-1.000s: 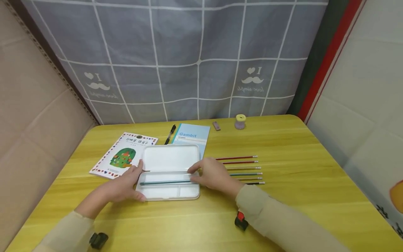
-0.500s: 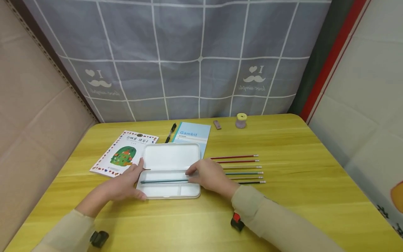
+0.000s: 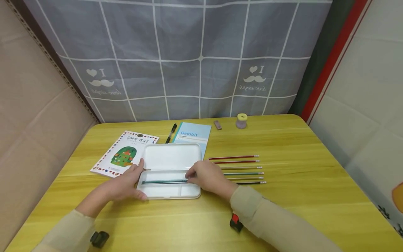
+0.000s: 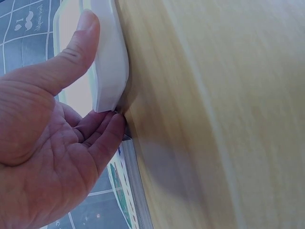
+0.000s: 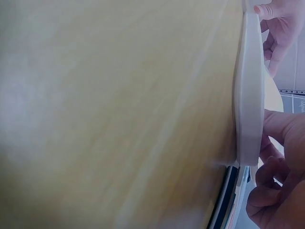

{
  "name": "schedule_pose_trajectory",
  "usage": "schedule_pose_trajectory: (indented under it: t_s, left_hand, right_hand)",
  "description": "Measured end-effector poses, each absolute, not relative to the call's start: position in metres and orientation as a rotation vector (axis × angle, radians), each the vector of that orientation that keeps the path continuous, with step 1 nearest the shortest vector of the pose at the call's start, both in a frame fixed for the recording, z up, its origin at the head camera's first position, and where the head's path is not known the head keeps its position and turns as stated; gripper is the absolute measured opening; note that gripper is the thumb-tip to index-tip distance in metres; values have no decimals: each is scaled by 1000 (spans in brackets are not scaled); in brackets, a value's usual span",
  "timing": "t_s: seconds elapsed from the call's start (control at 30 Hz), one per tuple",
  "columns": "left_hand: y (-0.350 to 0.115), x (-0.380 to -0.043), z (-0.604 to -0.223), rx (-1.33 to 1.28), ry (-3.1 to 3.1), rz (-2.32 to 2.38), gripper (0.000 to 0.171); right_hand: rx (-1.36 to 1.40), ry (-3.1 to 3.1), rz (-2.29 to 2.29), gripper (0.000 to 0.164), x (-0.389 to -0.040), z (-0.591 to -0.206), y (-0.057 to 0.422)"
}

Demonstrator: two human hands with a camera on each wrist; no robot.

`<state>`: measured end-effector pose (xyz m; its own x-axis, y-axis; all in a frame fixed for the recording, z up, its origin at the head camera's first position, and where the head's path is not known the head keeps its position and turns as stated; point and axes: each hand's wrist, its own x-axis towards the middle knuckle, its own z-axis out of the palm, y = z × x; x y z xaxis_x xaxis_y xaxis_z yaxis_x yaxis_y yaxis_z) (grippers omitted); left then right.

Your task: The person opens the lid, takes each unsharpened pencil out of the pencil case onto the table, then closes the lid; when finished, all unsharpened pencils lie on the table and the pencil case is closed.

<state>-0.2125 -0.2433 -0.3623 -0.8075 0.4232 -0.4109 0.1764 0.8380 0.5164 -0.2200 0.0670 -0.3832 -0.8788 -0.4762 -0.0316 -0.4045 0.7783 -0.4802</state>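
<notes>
A white pencil case point(image 3: 171, 156) lies unfolded on the table, its lid leaning back and its compartments facing up. My left hand point(image 3: 127, 182) holds its left end; in the left wrist view the thumb point(image 4: 78, 45) lies along the rim and the fingers are bent at the corner. Inside the case a dark green pencil point(image 3: 163, 182) lies lengthwise. My right hand point(image 3: 206, 176) reaches over the right end and pinches the pencil there, hiding that end of it. In the right wrist view, the case's side wall point(image 5: 250, 90) stands beside my curled fingers.
Several pencils point(image 3: 242, 173) lie in a row right of the case, partly behind the right hand. A picture book point(image 3: 121, 157) lies at the left. Behind the case are a black pen point(image 3: 171, 133), a blue Gambit notebook point(image 3: 195, 131), an eraser point(image 3: 217, 125) and a yellow-topped spool point(image 3: 241, 121).
My right hand has shifted slightly left, with the pencil in its fingers lying low in the case. The left hand keeps its place on the case.
</notes>
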Motion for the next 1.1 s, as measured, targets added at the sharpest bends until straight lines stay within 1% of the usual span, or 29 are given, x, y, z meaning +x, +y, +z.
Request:
schedule_pose_trajectory:
  t_s: [0.3, 0.5, 1.1]
  left_hand:
    - [-244, -212, -361, 447, 2504, 623, 140]
    - [-243, -211, -361, 444, 2490, 647, 139]
    - [-244, -209, -359, 448, 2497, 650, 137]
  right_hand:
    - [-718, 2869, -640, 5, -218, -381, 64]
    - [-695, 2864, -635, 8, -219, -383, 62]
    - [-727, 2882, -949, 4, -217, -387, 73]
